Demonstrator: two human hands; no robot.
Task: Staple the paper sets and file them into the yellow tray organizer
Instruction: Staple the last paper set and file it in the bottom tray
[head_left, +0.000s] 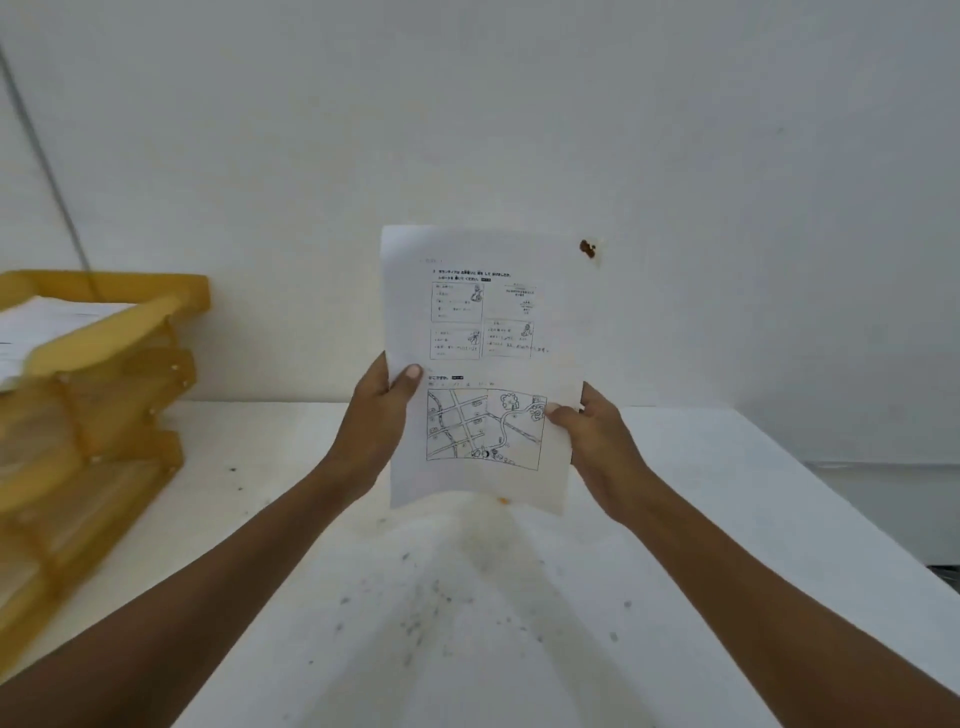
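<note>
A paper set (483, 332) with printed boxes and a map drawing is held upright in front of me, above the white table. My left hand (376, 421) grips its left edge, thumb on the front. My right hand (592, 436) pinches its lower right edge. The yellow tray organizer (104, 374) stands at the left, three tiers high. Its top tier holds a stack of white papers (47, 327). No stapler is in view.
The white table (467, 597) has dark specks and stains near its middle. A white wall rises right behind it, with a brown mark (587, 249) near the paper's top right corner. The table's right edge runs diagonally at the right.
</note>
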